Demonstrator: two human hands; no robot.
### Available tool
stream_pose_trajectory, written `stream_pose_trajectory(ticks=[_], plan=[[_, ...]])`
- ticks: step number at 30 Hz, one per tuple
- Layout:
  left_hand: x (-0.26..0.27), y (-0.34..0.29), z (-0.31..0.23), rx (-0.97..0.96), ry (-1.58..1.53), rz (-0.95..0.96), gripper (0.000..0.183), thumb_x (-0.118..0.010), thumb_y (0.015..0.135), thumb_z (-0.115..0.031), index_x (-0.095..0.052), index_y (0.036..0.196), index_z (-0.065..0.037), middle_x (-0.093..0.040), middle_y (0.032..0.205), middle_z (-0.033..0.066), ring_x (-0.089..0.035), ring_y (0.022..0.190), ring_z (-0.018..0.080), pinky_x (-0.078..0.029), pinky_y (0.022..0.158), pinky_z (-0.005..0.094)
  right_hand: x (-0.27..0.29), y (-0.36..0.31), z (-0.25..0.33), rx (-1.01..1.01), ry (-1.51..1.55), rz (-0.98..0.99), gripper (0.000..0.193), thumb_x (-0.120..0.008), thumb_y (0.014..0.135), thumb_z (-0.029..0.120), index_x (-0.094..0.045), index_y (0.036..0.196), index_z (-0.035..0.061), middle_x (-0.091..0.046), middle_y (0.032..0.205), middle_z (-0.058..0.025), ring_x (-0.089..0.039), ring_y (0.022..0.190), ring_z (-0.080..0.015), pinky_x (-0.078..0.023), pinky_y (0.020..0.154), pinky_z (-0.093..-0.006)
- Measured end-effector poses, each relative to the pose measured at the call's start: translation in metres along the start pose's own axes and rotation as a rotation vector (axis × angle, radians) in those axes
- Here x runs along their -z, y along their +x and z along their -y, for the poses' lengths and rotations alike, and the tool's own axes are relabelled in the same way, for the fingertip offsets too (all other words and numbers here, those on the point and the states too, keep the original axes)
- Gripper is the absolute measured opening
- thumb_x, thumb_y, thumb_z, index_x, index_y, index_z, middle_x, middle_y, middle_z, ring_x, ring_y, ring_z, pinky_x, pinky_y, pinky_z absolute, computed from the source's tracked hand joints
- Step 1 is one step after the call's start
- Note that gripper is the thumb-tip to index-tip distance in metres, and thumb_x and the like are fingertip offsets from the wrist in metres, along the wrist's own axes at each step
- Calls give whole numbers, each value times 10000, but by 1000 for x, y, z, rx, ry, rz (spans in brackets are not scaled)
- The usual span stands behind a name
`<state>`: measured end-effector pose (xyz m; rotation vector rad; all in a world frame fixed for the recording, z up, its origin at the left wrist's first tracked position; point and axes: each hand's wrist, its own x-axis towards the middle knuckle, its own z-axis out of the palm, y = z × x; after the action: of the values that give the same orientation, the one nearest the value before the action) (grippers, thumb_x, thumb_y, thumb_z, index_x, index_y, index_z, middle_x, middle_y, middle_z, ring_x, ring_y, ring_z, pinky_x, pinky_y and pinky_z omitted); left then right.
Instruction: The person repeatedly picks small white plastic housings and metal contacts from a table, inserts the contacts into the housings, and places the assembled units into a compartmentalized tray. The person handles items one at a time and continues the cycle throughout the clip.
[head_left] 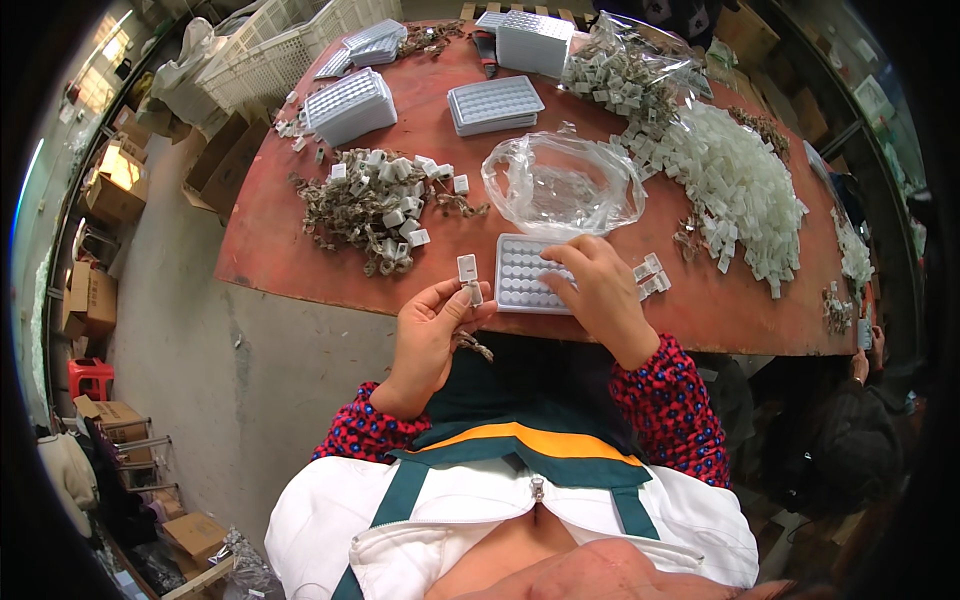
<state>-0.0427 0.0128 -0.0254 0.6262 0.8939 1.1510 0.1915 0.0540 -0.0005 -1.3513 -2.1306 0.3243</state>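
Note:
My left hand [428, 335], closed, pinches a small white plastic connector [467, 268] between thumb and fingers. A brownish cord [474, 346] hangs below that hand. My right hand [610, 300] hovers over the right part of a shallow white tray [503, 272] with rows of rounded pockets. Its thumb and forefinger are apart, with nothing seen between them. Whether the fingertips touch the tray I cannot tell. Just right of this hand lie a few loose white pieces [652, 275]. Beyond my left hand is a heap of brown cords with white ends [375, 205].
A crumpled clear plastic bag [565, 185] lies behind the tray. Stacks of white trays [350, 105] stand farther back on the red table [270, 240]. A large pile of translucent white pieces [740, 185] spreads at right. Another person's hand [860, 366] shows at the table's right end.

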Motion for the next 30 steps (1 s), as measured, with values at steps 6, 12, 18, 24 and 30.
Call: stream_pose_trajectory(ticks=[6,12,18,24,30], plan=[[6,5,-3,4,29,-6,315,-623,998,-114,-570,1263,49,-668,1227,156,-711,1006,198,-589,893,334,21,-16,-5,161,-135,96,375,-843,709,225,-711,1048,133,-625,1098,-47,-583,1075,-273,-470,905,-418],[11,12,3,-49,-8,-35,309,-621,993,-89,-570,1263,53,-668,1226,152,-710,981,190,-587,882,317,21,-16,-10,185,-107,165,278,-827,716,185,-680,947,138,-635,1077,-27,-598,999,-268,-471,861,-407],[20,24,3,-174,-5,-13,305,-625,991,-84,-580,1263,47,-675,1213,142,-711,964,180,-590,874,313,51,0,15,269,-144,93,150,-756,793,125,-628,858,86,-656,985,-37,-618,943,-262,-486,811,-402],[23,35,6,-207,-6,19,295,-629,990,-89,-590,1256,33,-688,1195,127,-712,977,179,-599,835,303,84,103,-3,380,-87,-148,106,-704,857,127,-617,875,71,-675,918,-70,-649,917,-286,-507,799,-404],[25,38,7,-179,58,28,288,-633,989,-90,-594,1255,12,-691,1199,110,-716,987,189,-603,730,278,-5,215,-64,320,-447,-161,117,-655,897,126,-642,1003,76,-707,948,-102,-672,961,-296,-514,835,-406]])
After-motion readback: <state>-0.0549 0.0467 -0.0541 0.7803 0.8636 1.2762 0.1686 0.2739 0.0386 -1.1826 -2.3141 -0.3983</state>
